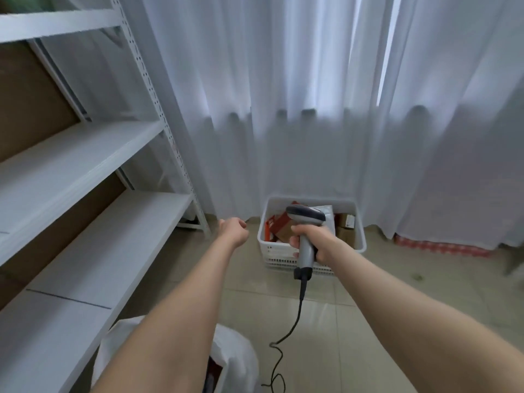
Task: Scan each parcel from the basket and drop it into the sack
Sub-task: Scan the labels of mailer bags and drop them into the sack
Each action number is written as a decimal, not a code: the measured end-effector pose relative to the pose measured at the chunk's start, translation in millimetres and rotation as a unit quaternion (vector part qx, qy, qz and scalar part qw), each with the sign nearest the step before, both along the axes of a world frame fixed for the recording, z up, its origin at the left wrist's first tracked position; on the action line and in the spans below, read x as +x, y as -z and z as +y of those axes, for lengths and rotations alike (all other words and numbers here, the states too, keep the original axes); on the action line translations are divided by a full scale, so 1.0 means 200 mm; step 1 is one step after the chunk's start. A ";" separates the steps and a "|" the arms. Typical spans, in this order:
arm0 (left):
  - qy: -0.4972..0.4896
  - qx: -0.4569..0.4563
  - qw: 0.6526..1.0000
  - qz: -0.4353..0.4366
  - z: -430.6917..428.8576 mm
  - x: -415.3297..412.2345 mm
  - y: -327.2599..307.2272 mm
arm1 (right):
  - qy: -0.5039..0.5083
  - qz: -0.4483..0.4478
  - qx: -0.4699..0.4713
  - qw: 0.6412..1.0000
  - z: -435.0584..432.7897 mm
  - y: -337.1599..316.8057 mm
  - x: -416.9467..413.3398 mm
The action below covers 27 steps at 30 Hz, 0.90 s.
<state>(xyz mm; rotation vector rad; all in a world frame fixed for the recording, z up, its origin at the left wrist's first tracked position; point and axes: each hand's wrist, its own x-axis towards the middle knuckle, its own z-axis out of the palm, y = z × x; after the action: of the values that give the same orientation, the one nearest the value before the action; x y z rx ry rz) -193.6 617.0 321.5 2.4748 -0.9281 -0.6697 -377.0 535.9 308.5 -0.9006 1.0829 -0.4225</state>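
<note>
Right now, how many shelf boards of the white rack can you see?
3, all at left: top board, middle board, lowest board. More may lie outside the frame.

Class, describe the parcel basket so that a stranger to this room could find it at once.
Follow the long white curtain down to the tiled floor. There, right of the white shelving, stands the basket: a rigid white plastic crate with slotted sides, holding red and brown parcels, unlike the soft white sack nearer the camera.
</note>
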 end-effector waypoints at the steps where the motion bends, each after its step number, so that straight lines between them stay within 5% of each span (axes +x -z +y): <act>1: 0.002 0.000 1.000 -0.003 -0.10 -0.04 0.00 | 0.009 -0.005 0.010 1.000 -0.09 0.01 -0.04; 12: 0.003 0.039 0.999 0.024 -1.09 -0.40 0.14 | 0.062 -0.014 0.079 0.995 -1.01 0.16 -0.34; 27: 0.063 0.110 0.990 0.059 -2.47 -0.18 0.76 | 0.155 0.023 0.145 0.977 -2.30 0.73 -0.11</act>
<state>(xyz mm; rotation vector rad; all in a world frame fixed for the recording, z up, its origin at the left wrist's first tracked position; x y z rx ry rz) -229.9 123.3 170.2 2.5480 -1.0200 -0.9988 -399.8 75.0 162.9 -0.4854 1.2964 -0.4871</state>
